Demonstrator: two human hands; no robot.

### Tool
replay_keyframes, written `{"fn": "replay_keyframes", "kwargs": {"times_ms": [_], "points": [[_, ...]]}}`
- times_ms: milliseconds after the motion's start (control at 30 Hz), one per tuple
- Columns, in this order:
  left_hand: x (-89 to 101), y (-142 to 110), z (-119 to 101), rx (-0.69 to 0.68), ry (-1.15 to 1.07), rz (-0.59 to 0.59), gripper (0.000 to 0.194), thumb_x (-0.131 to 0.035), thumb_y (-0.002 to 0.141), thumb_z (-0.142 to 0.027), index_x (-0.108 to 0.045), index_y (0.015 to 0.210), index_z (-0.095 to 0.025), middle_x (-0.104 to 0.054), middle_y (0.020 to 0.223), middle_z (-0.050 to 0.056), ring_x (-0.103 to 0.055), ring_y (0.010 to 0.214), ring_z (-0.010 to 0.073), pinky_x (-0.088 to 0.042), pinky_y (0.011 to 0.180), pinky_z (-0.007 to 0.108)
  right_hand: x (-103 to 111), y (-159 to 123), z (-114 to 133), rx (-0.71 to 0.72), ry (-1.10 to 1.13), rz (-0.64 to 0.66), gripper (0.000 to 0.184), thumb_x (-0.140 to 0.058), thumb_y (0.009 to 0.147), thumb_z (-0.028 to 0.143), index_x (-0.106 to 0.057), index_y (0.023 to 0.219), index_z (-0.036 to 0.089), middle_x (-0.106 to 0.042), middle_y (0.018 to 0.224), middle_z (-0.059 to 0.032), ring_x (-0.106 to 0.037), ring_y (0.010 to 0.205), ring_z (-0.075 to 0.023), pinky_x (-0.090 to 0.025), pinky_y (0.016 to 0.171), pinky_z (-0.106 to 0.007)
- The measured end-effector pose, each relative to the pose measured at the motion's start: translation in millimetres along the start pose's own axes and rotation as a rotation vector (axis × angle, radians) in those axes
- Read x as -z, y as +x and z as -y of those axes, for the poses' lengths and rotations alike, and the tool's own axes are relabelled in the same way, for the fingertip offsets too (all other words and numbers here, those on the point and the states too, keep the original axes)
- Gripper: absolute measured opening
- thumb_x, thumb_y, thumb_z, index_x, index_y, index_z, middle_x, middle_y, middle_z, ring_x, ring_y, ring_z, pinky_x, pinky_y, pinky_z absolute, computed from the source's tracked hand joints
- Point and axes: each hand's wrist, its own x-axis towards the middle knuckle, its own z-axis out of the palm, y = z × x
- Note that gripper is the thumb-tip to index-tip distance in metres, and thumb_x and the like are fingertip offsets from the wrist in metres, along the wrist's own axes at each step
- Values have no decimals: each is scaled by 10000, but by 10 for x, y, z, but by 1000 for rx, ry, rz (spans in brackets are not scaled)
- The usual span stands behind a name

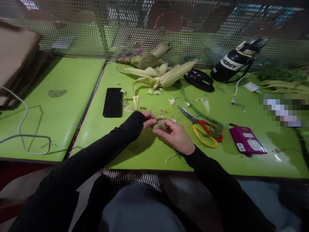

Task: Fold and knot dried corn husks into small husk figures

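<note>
Between my two hands is a piece of corn husk (159,125), pale green and folded. My left hand (147,120) pinches its left side, the palm covered by a black sleeve. On the right side my right hand (177,135) grips it with thumb and fingers. A thin green strand (171,157) trails below the right hand. Scissors (198,124) with red and yellow handles lie open just right of my hands. Behind them, corn husks (161,77) are heaped, with small cut scraps (171,101) strewn in front. Fingertips partly hide the held piece.
A black phone (112,102) lies to the left. Rightward are a purple wallet-like case (247,140), a dark bottle (233,62) and a white cable (238,85). A perforated metal screen (135,25) closes off the back. Brown paper bags (18,54) stand far left on the green table (91,148).
</note>
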Motion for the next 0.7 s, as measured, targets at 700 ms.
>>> {"fn": "replay_keyframes", "kwargs": {"times_ms": [700], "points": [[-57, -52, -84, 225, -436, 91, 202, -705, 806, -264, -558, 822, -127, -600, 639, -23, -617, 531, 79, -429, 438, 143, -50, -81, 67, 197, 5, -355, 92, -664, 867, 295, -628, 877, 211, -628, 684, 28, -589, 551, -100, -480, 514, -235]]}}
